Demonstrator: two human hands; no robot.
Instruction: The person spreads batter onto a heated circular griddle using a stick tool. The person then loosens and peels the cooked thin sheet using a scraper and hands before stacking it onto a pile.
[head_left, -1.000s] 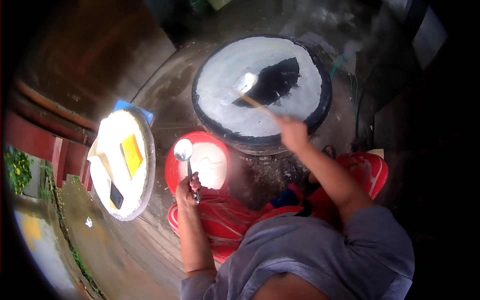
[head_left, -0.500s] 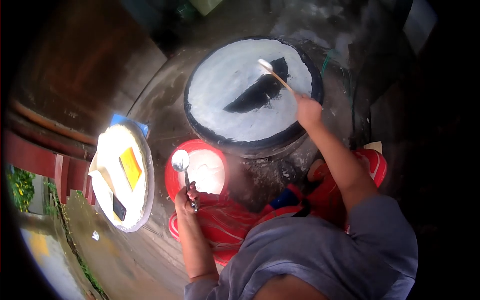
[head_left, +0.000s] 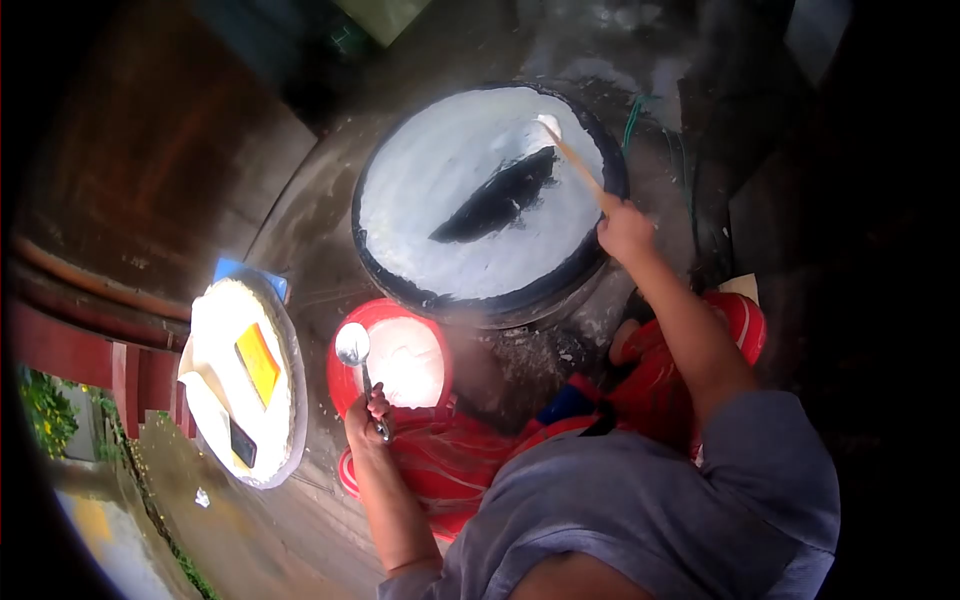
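A wide round griddle (head_left: 617,175) with a black rim is mostly coated in thin white batter (head_left: 430,160). A long dark patch of uncoated surface (head_left: 490,205) shows across its middle. My right hand (head_left: 628,230) grips the wooden handle of a batter spreader (head_left: 580,168), whose white-smeared end touches the batter near the patch's upper end. My left hand (head_left: 366,418) is closed around a metal ladle (head_left: 352,343), its bowl raised over the left side of a red bucket (head_left: 340,375). White batter (head_left: 405,365) fills part of that bucket.
To the left, a round pale tray (head_left: 220,320) carries a yellow-orange packet (head_left: 259,363) and a dark phone (head_left: 242,443). A blue object (head_left: 250,275) lies behind it. Green cord (head_left: 632,122) runs along the floor right of the griddle.
The spreader's end has moved right across the griddle, and batter now covers the upper end of the dark patch. My left hand keeps the ladle by the bucket. The view has shifted slightly.
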